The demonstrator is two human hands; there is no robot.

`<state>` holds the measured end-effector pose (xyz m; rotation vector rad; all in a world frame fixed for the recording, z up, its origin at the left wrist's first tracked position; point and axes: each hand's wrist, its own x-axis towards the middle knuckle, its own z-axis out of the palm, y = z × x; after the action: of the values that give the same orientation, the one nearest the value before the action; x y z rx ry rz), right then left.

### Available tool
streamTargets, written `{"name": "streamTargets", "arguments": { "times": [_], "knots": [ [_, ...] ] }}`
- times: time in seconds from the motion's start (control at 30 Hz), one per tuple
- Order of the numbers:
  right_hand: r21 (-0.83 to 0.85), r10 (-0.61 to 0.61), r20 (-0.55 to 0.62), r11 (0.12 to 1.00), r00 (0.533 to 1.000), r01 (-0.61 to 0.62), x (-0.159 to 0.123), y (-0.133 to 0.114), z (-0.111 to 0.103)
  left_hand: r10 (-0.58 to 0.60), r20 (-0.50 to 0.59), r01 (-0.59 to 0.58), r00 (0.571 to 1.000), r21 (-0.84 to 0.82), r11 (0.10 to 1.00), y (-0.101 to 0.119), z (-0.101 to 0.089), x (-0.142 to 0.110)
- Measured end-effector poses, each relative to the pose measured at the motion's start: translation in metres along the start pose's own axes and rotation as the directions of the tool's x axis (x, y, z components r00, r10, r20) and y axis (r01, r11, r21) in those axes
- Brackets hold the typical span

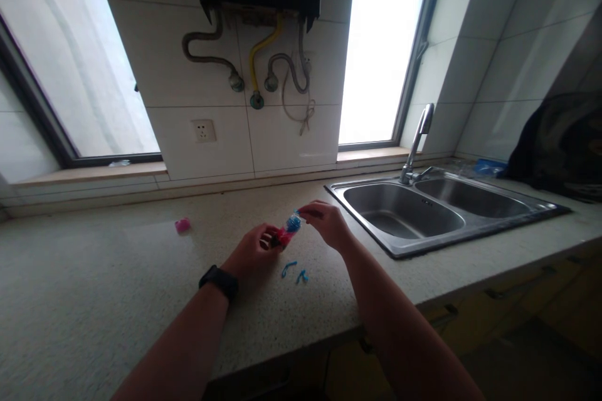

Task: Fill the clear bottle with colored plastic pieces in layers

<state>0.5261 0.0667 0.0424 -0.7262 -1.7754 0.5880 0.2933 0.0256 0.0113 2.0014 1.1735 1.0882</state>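
Note:
My left hand (pixel 258 247), with a black watch on its wrist, closes its fingers round the lower part of a small pink toy with a round blue top (pixel 293 223). The toy is held tilted just above the counter. At the blue top, my right hand (pixel 327 220) pinches thumb and finger together; whatever is between the fingertips is too small to make out. Below the hands lie two small blue pieces (pixel 288 268) on the counter, thin and bent. Farther left sits a small pink piece (pixel 182 225).
The speckled counter (pixel 117 276) runs along a tiled wall. A double steel sink (pixel 404 207) with a tap (pixel 417 141) is set in at the right. A dark bag-like bundle (pixel 559 144) stands beyond it. Hoses (pixel 256 56) hang from a wall-mounted heater above.

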Motion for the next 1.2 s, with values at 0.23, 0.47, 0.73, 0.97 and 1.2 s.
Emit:
{"name": "streamTargets", "arguments": {
  "times": [0.23, 0.47, 0.73, 0.97, 1.2],
  "knots": [
    [-0.139, -0.149, 0.093, 0.977, 0.984, 0.161, -0.002, -0.009, -0.004, -0.014, 0.002, 0.014, 1.000, -0.007, 1.000, -0.002, 0.001, -0.001],
    [-0.094, -0.147, 0.137, 0.983, 0.980, 0.161, -0.004, -0.014, -0.006, -0.018, 0.011, 0.019, 1.000, -0.025, 0.999, -0.004, 0.001, 0.000],
    [0.071, -0.034, 0.017, 0.997, 0.999, 0.032, -0.003, 0.000, -0.002, -0.018, 0.026, 0.019, 1.000, -0.026, 0.999, -0.007, 0.002, 0.001],
    [0.026, -0.037, -0.008, 0.999, 0.999, 0.037, -0.003, -0.004, 0.000, -0.026, 0.037, 0.027, 0.999, -0.043, 0.999, -0.006, 0.002, 0.000],
    [0.016, -0.050, -0.028, 0.999, 0.998, 0.051, -0.003, -0.006, 0.002, -0.031, 0.038, 0.033, 0.999, -0.046, 0.998, -0.009, 0.002, 0.001]
  ]
}}
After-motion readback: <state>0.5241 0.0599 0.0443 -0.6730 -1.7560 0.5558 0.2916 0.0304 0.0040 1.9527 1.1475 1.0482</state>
